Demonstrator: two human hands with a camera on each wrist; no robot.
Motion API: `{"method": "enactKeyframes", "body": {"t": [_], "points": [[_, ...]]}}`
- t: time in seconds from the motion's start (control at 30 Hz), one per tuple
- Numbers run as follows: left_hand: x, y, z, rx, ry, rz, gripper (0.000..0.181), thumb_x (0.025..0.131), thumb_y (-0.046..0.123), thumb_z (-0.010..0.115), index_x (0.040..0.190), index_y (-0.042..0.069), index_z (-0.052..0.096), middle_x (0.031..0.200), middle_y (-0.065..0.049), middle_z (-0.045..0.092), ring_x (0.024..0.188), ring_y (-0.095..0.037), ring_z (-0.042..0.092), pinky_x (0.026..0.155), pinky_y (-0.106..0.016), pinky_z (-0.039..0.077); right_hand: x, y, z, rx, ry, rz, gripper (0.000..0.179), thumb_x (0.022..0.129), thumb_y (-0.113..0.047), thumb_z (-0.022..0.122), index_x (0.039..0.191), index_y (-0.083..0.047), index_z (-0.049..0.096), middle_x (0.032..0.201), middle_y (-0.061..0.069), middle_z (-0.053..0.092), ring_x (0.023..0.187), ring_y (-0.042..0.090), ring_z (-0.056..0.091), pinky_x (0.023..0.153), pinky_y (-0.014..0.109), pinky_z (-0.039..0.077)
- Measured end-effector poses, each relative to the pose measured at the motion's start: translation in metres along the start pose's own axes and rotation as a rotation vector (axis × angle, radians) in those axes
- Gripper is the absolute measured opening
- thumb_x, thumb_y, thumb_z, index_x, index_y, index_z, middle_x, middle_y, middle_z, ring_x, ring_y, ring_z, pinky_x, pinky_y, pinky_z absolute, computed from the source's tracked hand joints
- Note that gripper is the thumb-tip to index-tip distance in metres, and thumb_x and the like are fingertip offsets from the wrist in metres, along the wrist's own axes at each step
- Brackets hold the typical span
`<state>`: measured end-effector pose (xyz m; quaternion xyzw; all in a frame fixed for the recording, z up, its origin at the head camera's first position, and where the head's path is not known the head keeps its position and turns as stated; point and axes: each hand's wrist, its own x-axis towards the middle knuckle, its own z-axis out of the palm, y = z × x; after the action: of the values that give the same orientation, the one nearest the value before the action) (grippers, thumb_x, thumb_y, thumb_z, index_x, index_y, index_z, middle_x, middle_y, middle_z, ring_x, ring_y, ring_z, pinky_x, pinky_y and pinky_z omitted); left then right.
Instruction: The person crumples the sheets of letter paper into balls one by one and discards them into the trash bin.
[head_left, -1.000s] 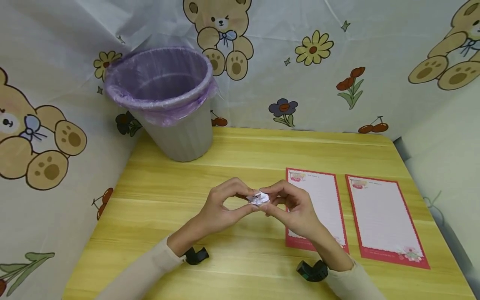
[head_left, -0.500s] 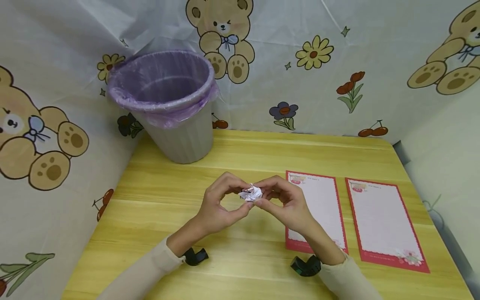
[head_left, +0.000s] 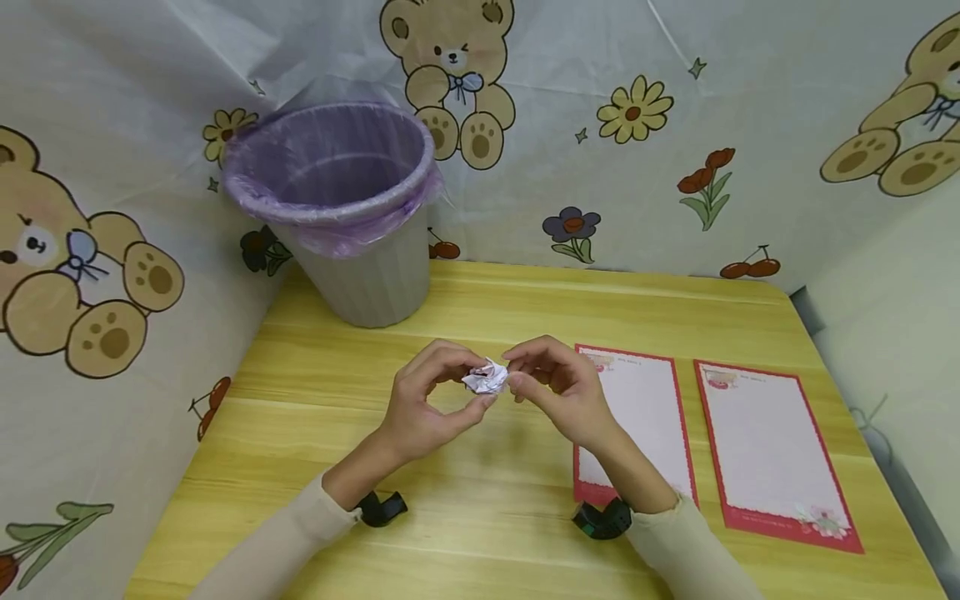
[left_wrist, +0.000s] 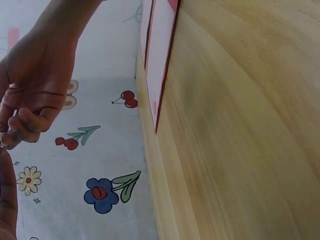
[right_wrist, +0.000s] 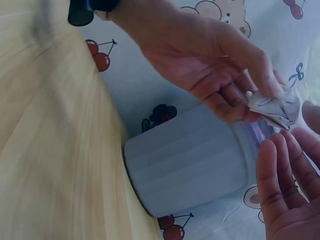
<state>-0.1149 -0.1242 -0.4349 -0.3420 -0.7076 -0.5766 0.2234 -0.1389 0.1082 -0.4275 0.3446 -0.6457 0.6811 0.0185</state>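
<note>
A crumpled ball of white paper point(head_left: 486, 377) is pinched between the thumb and fingers of my left hand point(head_left: 429, 408), above the middle of the table. My right hand point(head_left: 564, 392) is just to its right, thumb and fingers apart and loosely bent, the fingertips close to the ball's edge. From the right wrist, the paper ball point(right_wrist: 276, 107) shows in the left hand point(right_wrist: 200, 60), while the right hand point(right_wrist: 290, 185) has its fingers extended beside it. Whether the right fingertips touch the paper is hard to tell. The left wrist view does not clearly show the ball.
At the back left of the wooden table point(head_left: 300, 467) stands a grey bin point(head_left: 367, 283) lined with a purple bag point(head_left: 337, 233). Two red-bordered sheets of paper, a left one point(head_left: 637, 417) and a right one point(head_left: 772, 450), lie at the right. A patterned cloth point(head_left: 525, 108) hangs behind.
Both hands have moved a little left and up with the paper ball. The right fingers, which gripped the ball earlier, have eased away from it, leaving it in the left hand.
</note>
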Motion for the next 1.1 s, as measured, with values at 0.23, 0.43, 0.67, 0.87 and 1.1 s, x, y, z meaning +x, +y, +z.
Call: {"method": "enactKeyframes", "body": {"t": [0.23, 0.43, 0.67, 0.87, 1.1], "points": [[-0.002, -0.003, -0.009, 0.038, 0.026, -0.021, 0.045, 0.080, -0.008, 0.087, 0.120, 0.004, 0.071, 0.113, -0.013, 0.071, 0.094, -0.016, 0.072, 0.082, -0.024, 0.066, 0.011, 0.005, -0.007, 0.021, 0.048, 0.027, 0.019, 0.100, 0.009, 0.066, 0.119, 0.007, 0.067, 0.100, 0.007, 0.071, 0.075, 0.018, 0.067, 0.066, 0.029, 0.064], [-0.002, -0.005, -0.020, 0.054, 0.041, -0.003, 0.046, 0.079, -0.010, 0.086, 0.120, 0.002, 0.071, 0.113, -0.014, 0.071, 0.093, -0.016, 0.073, 0.081, -0.022, 0.066, 0.017, 0.009, -0.010, -0.006, 0.069, 0.052, 0.014, 0.104, 0.005, 0.062, 0.117, 0.006, 0.068, 0.097, -0.001, 0.071, 0.073, 0.019, 0.067, 0.065, 0.030, 0.064], [0.003, -0.007, -0.036, 0.091, 0.033, 0.004, 0.047, 0.079, -0.009, 0.086, 0.122, 0.002, 0.072, 0.111, -0.013, 0.070, 0.089, -0.016, 0.073, 0.080, -0.020, 0.065, 0.026, 0.012, -0.011, -0.015, 0.096, 0.072, 0.015, 0.105, 0.002, 0.062, 0.118, 0.009, 0.067, 0.101, 0.002, 0.070, 0.074, 0.019, 0.066, 0.065, 0.031, 0.064], [0.011, -0.007, -0.053, 0.138, 0.048, -0.014, 0.045, 0.079, -0.009, 0.086, 0.120, 0.003, 0.073, 0.112, -0.013, 0.070, 0.088, -0.014, 0.072, 0.081, -0.017, 0.064, 0.035, 0.013, -0.011, -0.013, 0.111, 0.103, 0.018, 0.106, -0.001, 0.064, 0.120, 0.009, 0.067, 0.106, 0.010, 0.066, 0.076, 0.020, 0.066, 0.066, 0.031, 0.065], [0.020, -0.006, -0.068, 0.200, 0.096, -0.006, 0.045, 0.078, -0.009, 0.087, 0.120, 0.005, 0.078, 0.112, -0.013, 0.072, 0.092, -0.014, 0.069, 0.083, -0.014, 0.061, 0.048, 0.018, -0.010, -0.011, 0.122, 0.124, 0.020, 0.106, -0.003, 0.065, 0.123, 0.008, 0.065, 0.110, 0.004, 0.066, 0.076, 0.021, 0.065, 0.066, 0.031, 0.064]]}}
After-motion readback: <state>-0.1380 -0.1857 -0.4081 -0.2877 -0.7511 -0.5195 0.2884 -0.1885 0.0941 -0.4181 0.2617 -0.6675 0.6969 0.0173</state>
